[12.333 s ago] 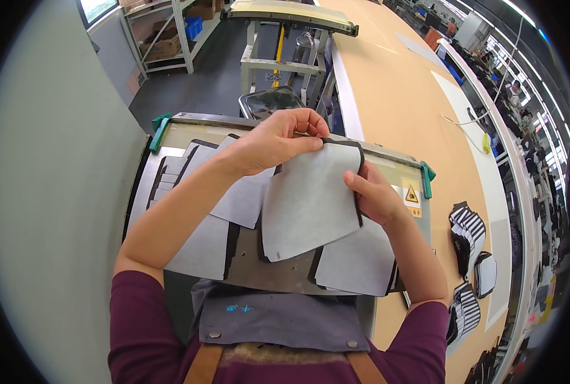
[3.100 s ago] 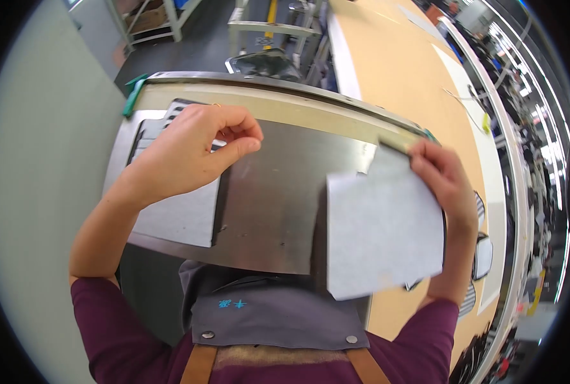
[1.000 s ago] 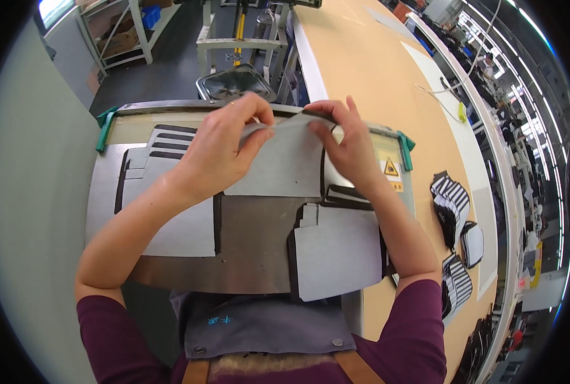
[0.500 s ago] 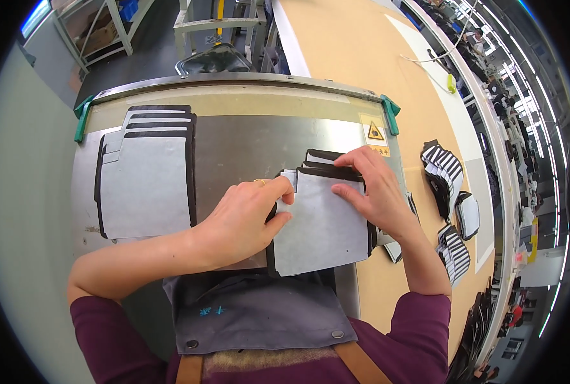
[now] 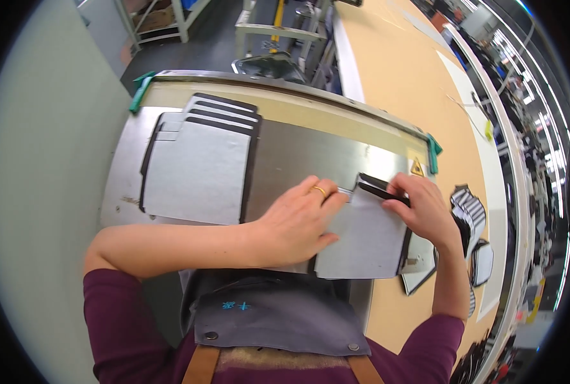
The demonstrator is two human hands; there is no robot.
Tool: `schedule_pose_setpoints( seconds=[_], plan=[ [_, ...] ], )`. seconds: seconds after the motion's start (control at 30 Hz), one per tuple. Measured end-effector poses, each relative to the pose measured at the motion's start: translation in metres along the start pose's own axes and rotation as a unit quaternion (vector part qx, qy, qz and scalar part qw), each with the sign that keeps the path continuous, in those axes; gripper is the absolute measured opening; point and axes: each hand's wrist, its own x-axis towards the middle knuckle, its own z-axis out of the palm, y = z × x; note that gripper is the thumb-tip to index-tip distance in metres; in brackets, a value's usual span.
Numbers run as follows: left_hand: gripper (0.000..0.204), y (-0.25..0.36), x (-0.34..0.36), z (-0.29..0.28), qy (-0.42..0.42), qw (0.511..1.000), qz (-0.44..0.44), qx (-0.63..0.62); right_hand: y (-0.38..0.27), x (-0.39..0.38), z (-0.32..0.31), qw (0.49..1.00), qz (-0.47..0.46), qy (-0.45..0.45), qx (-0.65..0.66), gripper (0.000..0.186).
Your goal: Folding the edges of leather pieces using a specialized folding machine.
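Observation:
A small stack of flat white panels with black edges (image 5: 374, 240) lies on the right part of the metal plate. At its upper edge, my right hand (image 5: 424, 208) pinches the black-edged top layers between thumb and fingers. My left hand (image 5: 301, 221), a ring on one finger, is bent against the stack's left side near a notch. Its index finger and thumb press on the panels, while its other fingertips are hidden. Farther left sits a second stack of matching panels (image 5: 198, 169), fanned at the top so that several black edges show.
The metal plate (image 5: 291, 153) has a raised back rail (image 5: 266, 83) with green corner clamps (image 5: 142, 93). A yellow warning sticker (image 5: 417, 168) is near its right end. On the tan table (image 5: 387, 57) at right are fanned striped pieces (image 5: 469, 208) and a smaller panel pile (image 5: 482, 262).
The view has turned, shifting the scene rightward in the picture. My right thumb and fingers, apart before, have closed on the stack's upper edge. My left hand stays at its left side.

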Motion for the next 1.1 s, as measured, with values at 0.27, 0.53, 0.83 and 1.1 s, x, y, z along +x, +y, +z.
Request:
schedule_pose_setpoints(
  seconds=[0.27,0.53,0.83,1.1],
  plan=[
    [0.031,-0.064,-0.023,-0.075,0.015,0.936,-0.123,0.328,-0.016,0.009,0.006,0.993,-0.069,0.09,-0.028,0.052],
    [0.024,-0.113,-0.028,-0.116,-0.015,0.986,-0.112,0.119,-0.095,0.104,0.05,0.94,-0.14,0.004,0.311,0.043],
    [0.037,-0.077,0.016,-0.146,0.026,0.981,-0.178,-0.071,-0.069,0.124,0.035,0.797,-0.047,-0.085,0.596,0.027],
    [0.049,-0.096,0.047,-0.035,0.081,0.984,0.045,0.154,-0.016,0.104,0.053,0.954,-0.032,0.274,0.112,0.064]
  ],
)
